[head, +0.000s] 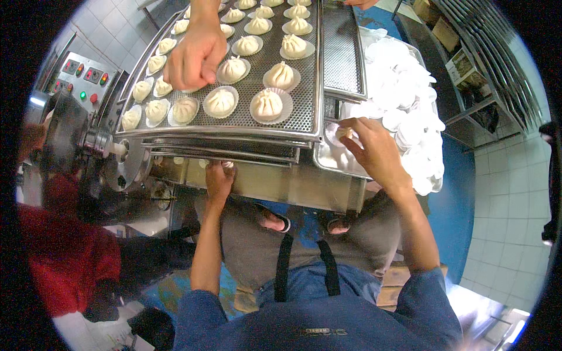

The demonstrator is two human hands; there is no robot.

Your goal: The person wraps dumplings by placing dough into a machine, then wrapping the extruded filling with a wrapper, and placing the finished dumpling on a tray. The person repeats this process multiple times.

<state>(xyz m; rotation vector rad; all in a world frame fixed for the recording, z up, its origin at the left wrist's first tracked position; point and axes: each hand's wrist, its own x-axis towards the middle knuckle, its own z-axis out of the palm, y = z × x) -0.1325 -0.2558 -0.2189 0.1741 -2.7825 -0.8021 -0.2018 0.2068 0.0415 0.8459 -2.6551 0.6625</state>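
My right hand [373, 142] pinches a small pleated bun [344, 133] between thumb and fingers, over a round white paper liner [334, 135] at the near left of a metal tray [336, 164]. Below the stacked trays, my left hand [220, 180] reaches to a belt-like surface [263, 177]. Its curled fingers are at another bun [227, 164], mostly hidden; whether they grip it I cannot tell. Above, rows of pleated buns on paper liners, such as a near bun [268, 105], fill a perforated metal tray [305, 105].
Another person's hand [195, 57] reaches down among the buns. A second hand [362, 3] shows at the top edge. White paper liners [404, 83] are heaped at right. At left are a machine control panel [85, 81] and a person's red sleeve [70, 259].
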